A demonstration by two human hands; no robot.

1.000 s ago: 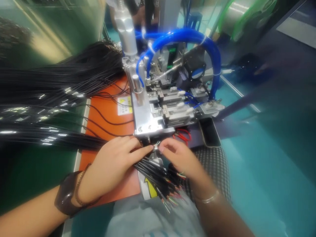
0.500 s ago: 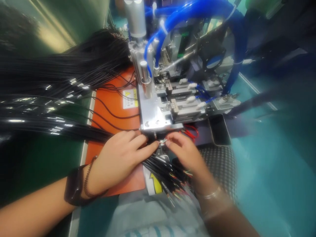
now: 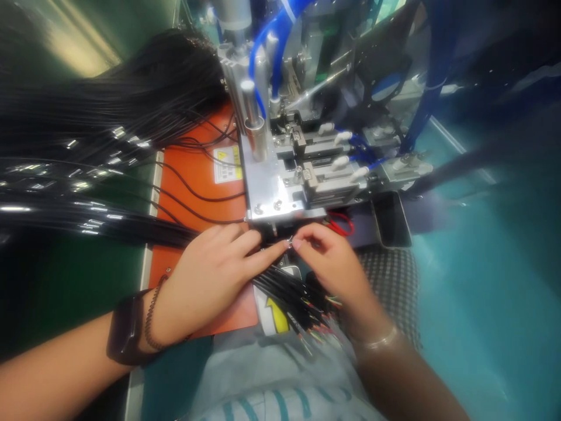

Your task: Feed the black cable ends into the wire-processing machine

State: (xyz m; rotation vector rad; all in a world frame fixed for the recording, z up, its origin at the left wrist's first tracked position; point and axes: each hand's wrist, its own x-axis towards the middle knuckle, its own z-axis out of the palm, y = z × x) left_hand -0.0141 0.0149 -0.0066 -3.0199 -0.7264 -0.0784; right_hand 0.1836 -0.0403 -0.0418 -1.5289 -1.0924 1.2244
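Observation:
My left hand lies over a bundle of black cables, fingers curled under out of sight. Its long pointing digit reaches to a cable's thin wire ends, just below the metal machine. From the other side my right hand pinches those wire ends between thumb and forefinger. The two hands nearly meet there. Below them the bundle fans out into stripped ends with coloured wires. What the left fingers grip underneath is mostly hidden, though the cable appears to come out from them.
Many more black cables spread across the left over an orange plate. Blue air hoses rise from the machine. A phone lies at right, near red wires and a checked cloth-like surface.
The view has shifted slightly, so the machine sits higher in it. My right finger and thumb have closed in on the wire ends, and the left fingertip has come nearer them.

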